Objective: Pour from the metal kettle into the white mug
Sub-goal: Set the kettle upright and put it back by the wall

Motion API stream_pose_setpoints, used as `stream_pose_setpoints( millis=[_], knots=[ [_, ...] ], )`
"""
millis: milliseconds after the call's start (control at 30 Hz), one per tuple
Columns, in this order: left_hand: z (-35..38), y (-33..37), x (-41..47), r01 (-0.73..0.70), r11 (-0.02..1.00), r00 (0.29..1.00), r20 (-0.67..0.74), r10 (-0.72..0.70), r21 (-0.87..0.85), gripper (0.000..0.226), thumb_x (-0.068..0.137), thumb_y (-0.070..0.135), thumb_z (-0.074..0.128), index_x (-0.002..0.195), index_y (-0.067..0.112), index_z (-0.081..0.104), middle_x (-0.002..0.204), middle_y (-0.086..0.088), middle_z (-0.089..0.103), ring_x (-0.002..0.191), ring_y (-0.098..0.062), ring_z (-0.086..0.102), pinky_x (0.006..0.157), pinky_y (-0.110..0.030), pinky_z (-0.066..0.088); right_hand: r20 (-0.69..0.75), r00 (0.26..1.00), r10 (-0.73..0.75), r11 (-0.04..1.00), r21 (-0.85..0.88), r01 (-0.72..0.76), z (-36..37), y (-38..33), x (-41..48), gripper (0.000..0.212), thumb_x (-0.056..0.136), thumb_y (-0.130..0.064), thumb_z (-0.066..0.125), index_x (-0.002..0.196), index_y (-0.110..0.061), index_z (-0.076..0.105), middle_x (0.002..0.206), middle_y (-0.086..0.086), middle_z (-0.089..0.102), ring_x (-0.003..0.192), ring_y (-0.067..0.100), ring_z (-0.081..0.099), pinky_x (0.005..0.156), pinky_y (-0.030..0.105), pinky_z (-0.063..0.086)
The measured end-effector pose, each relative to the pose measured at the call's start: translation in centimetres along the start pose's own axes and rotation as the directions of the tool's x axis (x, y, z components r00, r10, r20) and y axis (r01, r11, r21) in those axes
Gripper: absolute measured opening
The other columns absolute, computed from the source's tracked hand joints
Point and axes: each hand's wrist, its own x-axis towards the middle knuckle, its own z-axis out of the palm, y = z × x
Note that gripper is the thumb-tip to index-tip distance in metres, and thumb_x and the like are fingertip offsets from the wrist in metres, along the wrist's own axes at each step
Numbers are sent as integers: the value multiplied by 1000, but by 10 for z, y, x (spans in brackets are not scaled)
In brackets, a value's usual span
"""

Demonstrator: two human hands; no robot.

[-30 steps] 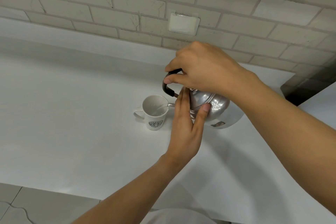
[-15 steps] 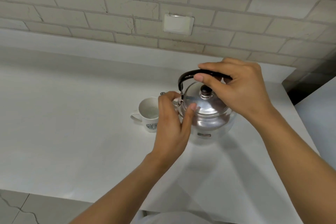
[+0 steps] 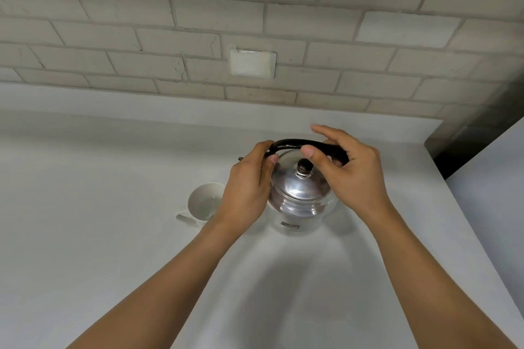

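Head view. Upright on the counter (image 3: 113, 207), the metal kettle (image 3: 302, 195) stands just right of the white mug (image 3: 204, 204). Its black handle (image 3: 292, 143) arches left to right; the right hand (image 3: 351, 176) pinches it loosely, thumb in front. The left hand (image 3: 248, 190) curls against the kettle's mug-side shoulder, nearer the mug. Likely the pour is finished.

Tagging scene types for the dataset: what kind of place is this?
Likely a home kitchen counter: a plain white countertop against a pale brick-pattern wall with a white wall plate, plus a metal kettle and a white mug beside it.
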Motion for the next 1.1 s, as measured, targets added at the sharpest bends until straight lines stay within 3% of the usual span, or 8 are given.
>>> stream_pose_setpoints(
  millis=[133, 200, 300, 400, 633, 833, 933, 1100],
  knots=[
    [11, -10, 39, -4, 1000, 999, -47, 5, 21, 29, 113, 23, 46, 136, 17, 62, 99, 12, 70, 94, -15, 67, 73, -9, 45, -14, 997, 81, 986, -147, -82, -2, 40, 23, 52, 95, -59, 61, 140, -32, 58, 109, -13, 64, 102, 5, 62, 85, 13, 48],
    [16, -18, 60, 7, 999, 998, -66, -4, 43, 29, 113, 22, 45, 135, 15, 62, 95, 10, 68, 91, -18, 65, 69, -15, 42, -8, 994, 109, 972, -211, -108, 2, 59, 30, 53, 100, -59, 51, 143, -29, 55, 113, -11, 59, 101, 9, 61, 87, 22, 49],
    [23, -31, 92, 35, 998, 995, -90, -30, 60, 28, 112, 20, 45, 133, 12, 62, 87, 15, 64, 79, -13, 62, 67, -6, 43, 12, 995, 97, 956, -281, -90, 14, 83, 46, 52, 104, -51, 40, 143, -21, 55, 112, 0, 64, 95, 19, 64, 86, 26, 48],
    [31, -45, 122, 81, 996, 993, -86, -78, 33, 28, 112, 23, 44, 133, 15, 61, 85, 20, 62, 80, 0, 61, 66, -1, 42, 76, 982, 173, 944, -296, -144, 29, 102, 69, 42, 108, -40, 37, 145, -24, 49, 116, 7, 70, 101, 26, 68, 86, 31, 50],
    [50, -80, 164, 155, 987, 986, -63, -152, 41, 31, 113, 23, 44, 138, 14, 59, 97, 7, 65, 91, -18, 61, 69, -10, 40, 131, 945, 298, 936, -233, -263, 52, 142, 105, 33, 110, -33, 39, 140, -27, 52, 107, 1, 70, 96, 22, 68, 76, 27, 45],
    [62, -99, 184, 180, 983, 983, -51, -178, 26, 29, 112, 20, 45, 135, 12, 61, 89, 14, 63, 82, -9, 61, 67, 0, 42, 167, 935, 312, 939, -205, -276, 61, 165, 116, 31, 110, -28, 41, 138, -24, 54, 99, -6, 67, 94, 18, 69, 78, 25, 48],
    [65, -100, 189, 186, 982, 982, -33, -185, 17, 29, 113, 23, 43, 135, 13, 59, 87, 15, 64, 81, -2, 61, 68, -9, 43, 141, 945, 296, 943, -204, -265, 63, 166, 118, 31, 110, -27, 41, 137, -24, 55, 96, -10, 64, 91, 15, 67, 72, 16, 44],
    [60, -98, 190, 213, 976, 977, 30, -211, -43, 36, 112, 29, 43, 144, 17, 54, 107, 3, 69, 109, -26, 68, 88, -33, 50, 142, 931, 336, 933, -189, -307, 62, 164, 115, 35, 110, -29, 44, 144, -23, 50, 94, -3, 69, 89, 17, 70, 69, 13, 45]
  ],
)
